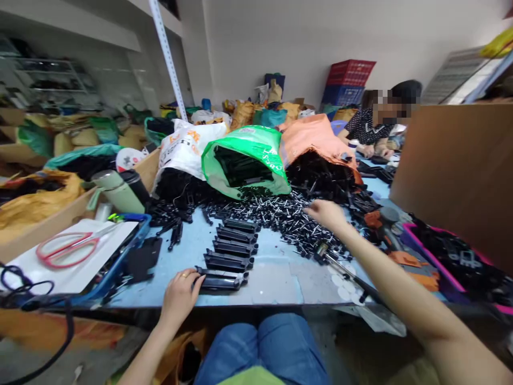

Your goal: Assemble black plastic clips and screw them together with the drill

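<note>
On the blue tabletop, several long black plastic parts (233, 248) lie in a column, one behind the other. My left hand (182, 291) has its fingers closed on the left end of the nearest black part (221, 282). Behind and to the right of the column spreads a heap of small black pieces with silvery pins (294, 219). My right hand (323, 212) is over this heap, its fingers pinched together; whatever they hold is too small to make out. A long metal-shafted tool (340, 266) lies below my right forearm.
Green (256, 140), white (186, 147) and orange (310, 140) sacks stand behind the heap. A blue tray (145, 222) with red scissors (68, 249) is left, a pink-rimmed basket (430, 272) right. A person (371, 128) sits at the back right, beside cardboard (457, 160).
</note>
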`<state>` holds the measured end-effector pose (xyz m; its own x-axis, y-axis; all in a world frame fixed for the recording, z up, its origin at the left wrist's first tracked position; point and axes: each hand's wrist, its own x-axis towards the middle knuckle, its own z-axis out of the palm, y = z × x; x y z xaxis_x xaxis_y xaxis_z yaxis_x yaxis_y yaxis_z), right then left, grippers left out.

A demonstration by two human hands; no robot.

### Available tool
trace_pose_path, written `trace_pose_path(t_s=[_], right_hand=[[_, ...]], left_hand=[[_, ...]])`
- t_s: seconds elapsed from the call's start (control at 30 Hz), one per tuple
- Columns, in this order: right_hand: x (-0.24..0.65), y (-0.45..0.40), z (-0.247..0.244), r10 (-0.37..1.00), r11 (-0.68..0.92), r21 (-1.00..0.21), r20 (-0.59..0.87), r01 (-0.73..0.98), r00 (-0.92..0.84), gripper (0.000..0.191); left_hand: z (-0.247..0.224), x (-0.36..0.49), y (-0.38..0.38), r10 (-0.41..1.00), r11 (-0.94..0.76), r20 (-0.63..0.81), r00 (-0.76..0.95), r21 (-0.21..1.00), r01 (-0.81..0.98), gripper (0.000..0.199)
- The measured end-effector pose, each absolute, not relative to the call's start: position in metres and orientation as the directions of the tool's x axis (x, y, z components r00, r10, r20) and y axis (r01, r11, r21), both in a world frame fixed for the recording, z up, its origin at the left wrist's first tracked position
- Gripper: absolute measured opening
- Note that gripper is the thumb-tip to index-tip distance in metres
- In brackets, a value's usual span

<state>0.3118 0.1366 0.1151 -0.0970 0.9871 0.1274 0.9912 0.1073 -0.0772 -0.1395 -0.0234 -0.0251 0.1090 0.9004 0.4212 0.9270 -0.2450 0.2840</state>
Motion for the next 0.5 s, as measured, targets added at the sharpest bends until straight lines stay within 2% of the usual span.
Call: trace_pose_path(t_s=[0.03,0.13,0.2,0.27,0.33,0.4,0.47,0.5], right_hand=[[0.267,0.143,0.103,0.963,0.260,-0.112,0.097,0.959,-0.250,0.036],[0.148,0.160,0.067,0.862,0.504,-0.172,0.034,0.847,-0.506,0.032],[0.101,0.171,0.053,0.797,0.588,-0.207,-0.016,0.782,-0.603,0.034],[0.080,0.184,0.049,0.748,0.629,-0.249,-0.063,0.736,-0.661,0.036],[0.078,0.198,0.053,0.705,0.652,-0.288,-0.109,0.701,-0.701,0.037],[0.080,0.209,0.059,0.672,0.606,-0.407,-0.197,0.683,-0.714,0.049],[0.077,0.211,0.060,0.648,0.465,-0.558,-0.314,0.687,-0.694,0.067],[0.073,0.207,0.059,0.637,0.381,-0.615,-0.368,0.691,-0.678,0.075]], left_hand=[[-0.024,-0.140,-0.023,0.900,-0.231,0.426,0.087,0.299,0.926,0.028],[-0.015,-0.141,-0.026,0.883,-0.159,0.469,-0.035,0.368,0.916,0.029],[-0.008,-0.145,-0.036,0.848,-0.103,0.501,-0.171,0.474,0.875,0.032],[-0.005,-0.149,-0.054,0.828,-0.025,0.445,-0.342,0.638,0.770,0.034],[-0.008,-0.148,-0.074,0.849,0.118,0.199,-0.489,0.832,0.542,0.039],[-0.015,-0.140,-0.091,0.838,0.325,-0.205,-0.505,0.932,0.162,0.042],[-0.024,-0.126,-0.101,0.748,0.486,-0.542,-0.382,0.840,-0.241,0.044],[-0.027,-0.118,-0.103,0.701,0.513,-0.642,-0.313,0.757,-0.404,0.045]])
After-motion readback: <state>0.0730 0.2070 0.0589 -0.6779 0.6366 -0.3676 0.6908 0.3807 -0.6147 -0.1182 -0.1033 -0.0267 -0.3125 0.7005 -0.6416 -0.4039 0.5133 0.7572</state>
